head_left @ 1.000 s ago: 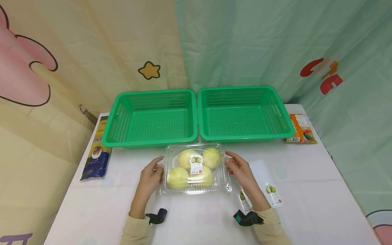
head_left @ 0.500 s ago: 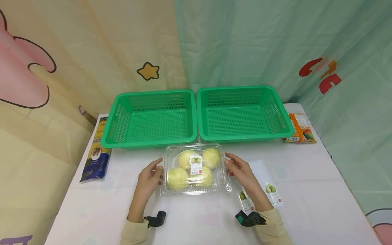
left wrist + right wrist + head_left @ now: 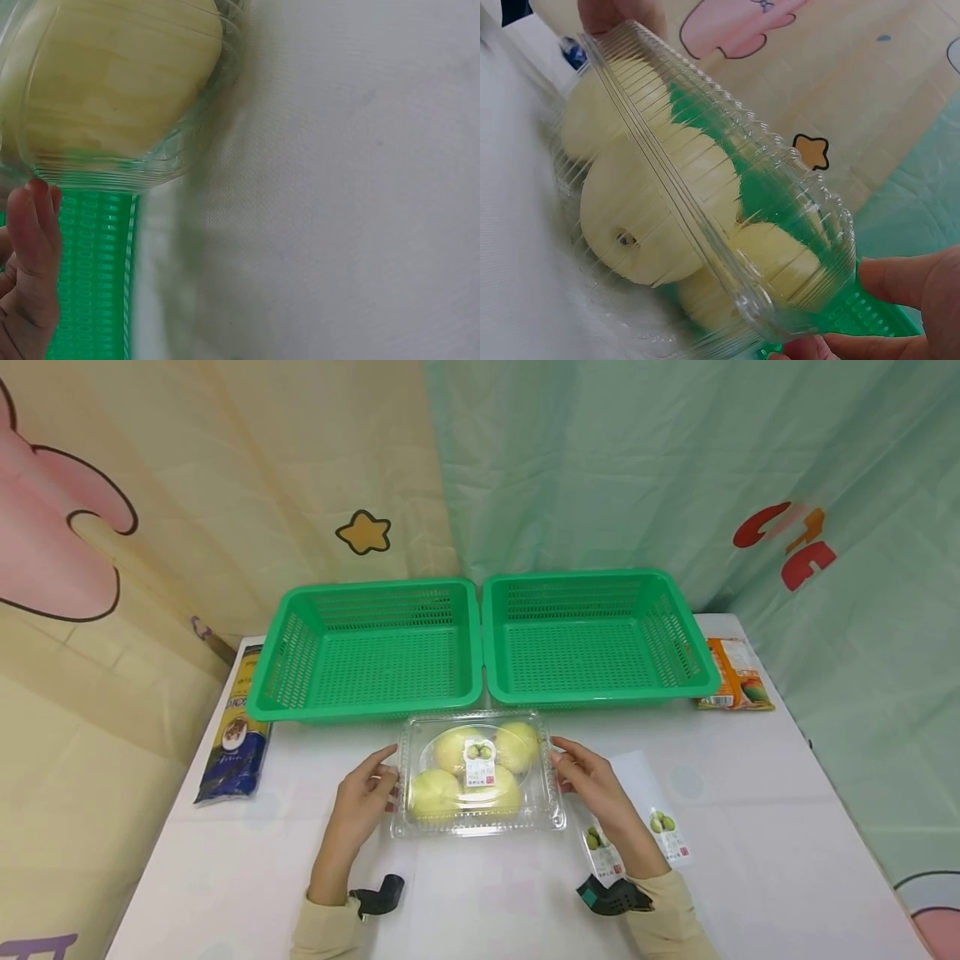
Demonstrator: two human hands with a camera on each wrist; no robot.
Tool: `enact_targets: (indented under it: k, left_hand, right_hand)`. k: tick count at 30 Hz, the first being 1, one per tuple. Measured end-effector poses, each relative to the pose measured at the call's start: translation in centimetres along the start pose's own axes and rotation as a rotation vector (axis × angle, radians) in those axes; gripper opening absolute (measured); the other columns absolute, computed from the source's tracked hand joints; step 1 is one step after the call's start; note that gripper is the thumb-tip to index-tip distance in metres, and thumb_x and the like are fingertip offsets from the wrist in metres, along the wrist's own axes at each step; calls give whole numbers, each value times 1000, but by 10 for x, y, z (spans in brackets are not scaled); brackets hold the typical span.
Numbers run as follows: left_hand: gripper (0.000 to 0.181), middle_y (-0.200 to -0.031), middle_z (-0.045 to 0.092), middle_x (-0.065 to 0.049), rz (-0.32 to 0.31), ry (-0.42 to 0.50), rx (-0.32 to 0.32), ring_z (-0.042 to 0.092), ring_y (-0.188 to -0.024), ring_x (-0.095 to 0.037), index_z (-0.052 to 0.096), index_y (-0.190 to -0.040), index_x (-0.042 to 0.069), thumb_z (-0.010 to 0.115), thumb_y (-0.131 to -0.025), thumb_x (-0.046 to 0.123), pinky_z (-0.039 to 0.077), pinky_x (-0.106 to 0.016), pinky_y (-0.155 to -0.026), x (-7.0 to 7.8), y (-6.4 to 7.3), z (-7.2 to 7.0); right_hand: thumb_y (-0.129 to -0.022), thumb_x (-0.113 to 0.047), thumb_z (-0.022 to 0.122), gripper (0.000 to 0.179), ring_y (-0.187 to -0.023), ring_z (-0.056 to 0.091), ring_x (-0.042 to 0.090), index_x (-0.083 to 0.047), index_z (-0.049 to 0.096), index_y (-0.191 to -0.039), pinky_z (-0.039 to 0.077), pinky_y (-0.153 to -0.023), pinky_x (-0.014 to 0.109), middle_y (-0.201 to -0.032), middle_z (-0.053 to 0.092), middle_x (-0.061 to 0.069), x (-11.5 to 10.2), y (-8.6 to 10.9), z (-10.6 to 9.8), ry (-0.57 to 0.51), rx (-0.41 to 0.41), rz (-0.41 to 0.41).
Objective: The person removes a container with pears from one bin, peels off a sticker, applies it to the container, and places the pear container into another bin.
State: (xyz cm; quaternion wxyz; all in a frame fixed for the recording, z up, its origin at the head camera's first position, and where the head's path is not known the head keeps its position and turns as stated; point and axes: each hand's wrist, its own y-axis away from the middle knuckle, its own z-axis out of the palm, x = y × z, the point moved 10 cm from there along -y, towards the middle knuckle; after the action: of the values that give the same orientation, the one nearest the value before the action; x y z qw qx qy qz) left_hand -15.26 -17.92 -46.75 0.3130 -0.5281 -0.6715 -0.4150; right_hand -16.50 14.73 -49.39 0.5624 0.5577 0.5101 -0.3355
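Note:
A clear plastic clamshell box [image 3: 540, 814] with several pale yellow-green round fruits [image 3: 435, 795] inside is held between both hands in front of the baskets. On its lid is a white label [image 3: 481, 763] with a fruit picture. My left hand [image 3: 362, 797] holds the left side; in the left wrist view its fingertips [image 3: 34, 217] meet the box edge. At the right side, my right hand [image 3: 596, 781] grips the rim, the thumb [image 3: 900, 279] against the side and fingers partly hidden beneath. Two label strips [image 3: 647, 793] lie by the right forearm, one partly covered.
Two green baskets, a left one [image 3: 367, 703] and a right one [image 3: 600, 697], stand side by side behind the box. A blue and yellow packet [image 3: 236, 752] lies at the far left, an orange packet [image 3: 738, 677] at the far right. Curtains hang behind the table.
Almost nothing differs. The left forearm has shifted slightly left, and the right wrist slightly right and down; the box stays in place between the hands.

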Motion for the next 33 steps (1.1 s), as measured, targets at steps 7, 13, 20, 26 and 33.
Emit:
enact_targets:
  k: [7, 13, 20, 26, 33]
  left_hand:
    - [43, -109, 64, -20, -2, 4, -12, 66, -79, -15, 51, -146, 7, 51, -103, 11, 60, -26, -64, -1, 0, 0]
    - [43, -108, 64, -18, 0, -7, -36, 66, -80, -15, 50, -146, 8, 52, -105, 18, 60, -28, -65, -2, 1, 0]
    - [43, -103, 63, -16, -20, 45, -43, 65, -80, -13, 51, -145, 8, 55, -104, 20, 61, -32, -68, -6, 2, 0]
    - [46, -107, 63, -17, -26, 49, -65, 64, -80, -14, 50, -146, 9, 58, -102, 22, 61, -31, -68, -6, 2, 1]
    - [51, -113, 64, -19, -15, 57, -88, 64, -82, -15, 51, -146, 9, 64, -99, 25, 60, -29, -69, -4, 5, 0]
  right_hand:
    - [-105, -28, 53, 52, -86, 56, 12, -5, 43, -150, 53, -85, 30, -92, 56, 0, 1, 0, 0, 8, -22, 12]
    - [-105, -30, 52, 54, -88, 56, 11, -5, 40, -152, 53, -85, 29, -93, 56, -1, 2, 3, 2, -26, -69, 29]
    - [-105, -32, 52, 56, -89, 57, 11, -5, 38, -152, 54, -85, 29, -93, 56, -1, 5, 7, 3, -55, -102, 40]
    - [-104, -27, 55, 58, -89, 59, 11, -5, 35, -153, 53, -88, 32, -97, 56, -2, 2, 10, 6, -63, -139, 18]
    - [-104, -28, 54, 57, -92, 58, 11, -6, 34, -153, 53, -88, 30, -101, 55, -1, -1, 12, 6, -70, -149, 8]
